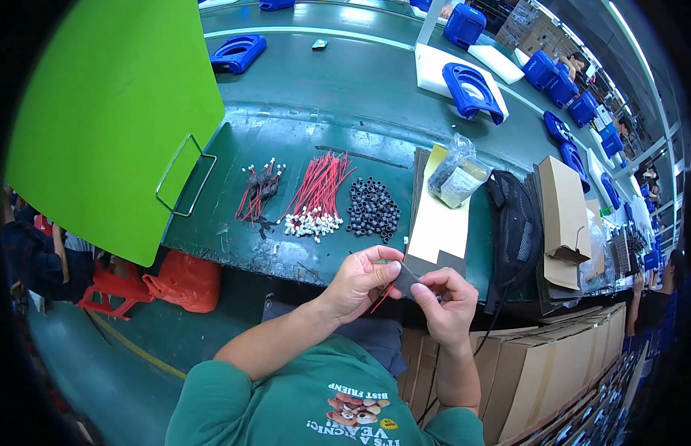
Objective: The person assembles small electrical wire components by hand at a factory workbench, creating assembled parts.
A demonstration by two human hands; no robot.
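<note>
Both hands met just below the bench (301, 141) edge, the left hand (358, 282) pinching a red wire (383, 296) and the right hand (450, 301) gripping a dark sleeve (406, 280), presumably close together for threading, spare wires (316, 195) lying within reach.

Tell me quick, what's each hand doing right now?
Left hand: closed, pinching a thin red wire against a small dark sleeve.
Right hand: closed, gripping the other end of the same dark sleeve.
</note>
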